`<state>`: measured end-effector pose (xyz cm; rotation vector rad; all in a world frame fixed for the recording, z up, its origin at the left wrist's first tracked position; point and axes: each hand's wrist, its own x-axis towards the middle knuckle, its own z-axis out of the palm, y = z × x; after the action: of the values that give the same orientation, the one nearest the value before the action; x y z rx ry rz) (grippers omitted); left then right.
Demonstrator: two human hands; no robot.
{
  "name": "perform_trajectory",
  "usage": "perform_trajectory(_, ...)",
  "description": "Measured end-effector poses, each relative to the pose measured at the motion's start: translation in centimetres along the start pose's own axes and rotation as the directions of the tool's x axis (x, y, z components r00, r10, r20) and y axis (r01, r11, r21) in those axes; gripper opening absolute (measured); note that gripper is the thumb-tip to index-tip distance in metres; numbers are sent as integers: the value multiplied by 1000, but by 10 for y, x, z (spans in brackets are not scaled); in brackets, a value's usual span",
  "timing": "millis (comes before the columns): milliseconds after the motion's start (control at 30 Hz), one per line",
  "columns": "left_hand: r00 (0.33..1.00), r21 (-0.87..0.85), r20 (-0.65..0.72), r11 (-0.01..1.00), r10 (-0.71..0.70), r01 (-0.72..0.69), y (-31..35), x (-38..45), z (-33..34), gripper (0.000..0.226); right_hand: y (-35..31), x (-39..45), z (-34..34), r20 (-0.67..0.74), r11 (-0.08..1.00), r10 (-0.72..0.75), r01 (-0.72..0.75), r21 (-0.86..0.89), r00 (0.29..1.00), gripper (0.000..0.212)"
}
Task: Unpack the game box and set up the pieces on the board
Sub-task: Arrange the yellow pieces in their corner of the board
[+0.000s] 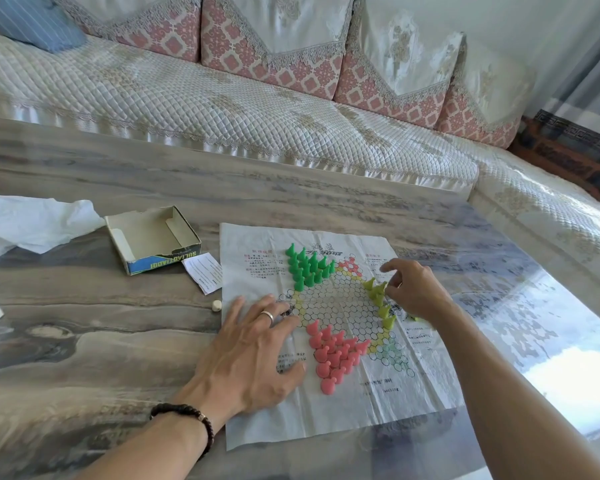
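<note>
- The left hand (253, 348) lies flat, fingers spread, pinning the paper board (329, 407) to the tabletop (84, 341).
- The right hand (413, 292) pinches among yellow-green pieces (380, 299).
- The empty box (153, 239) sits left of the board.

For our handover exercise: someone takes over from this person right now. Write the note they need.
Left hand: flat, pressing the paper board down.
Right hand: at the yellow-green pieces, pinching one or about to; cannot tell.
Open box: looks empty, left of the board.
Done: green pieces and pink pieces massed in their corners.
Left: finish the yellow-green row; a small die lies off the board.
</note>
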<state>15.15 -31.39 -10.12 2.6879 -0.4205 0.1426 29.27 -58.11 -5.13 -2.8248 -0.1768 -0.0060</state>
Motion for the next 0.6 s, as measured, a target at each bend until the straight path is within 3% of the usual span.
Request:
perform_trajectory(167,1000,7,-1,1000,5,-5,-1,0,0,72,20,-8,-17,-140,997,71,-71,7,988,23)
perform_trajectory(467,1000,18,-8,1000,4,-4,1,0,0,71,39,-36,-8,-47,989,98,-103,-106,994,7)
perform_trajectory(600,1000,26,-4,1000,5,-5,0,0,0,70,36,-38,-1,-34,986,65,-69,-153,997,14)
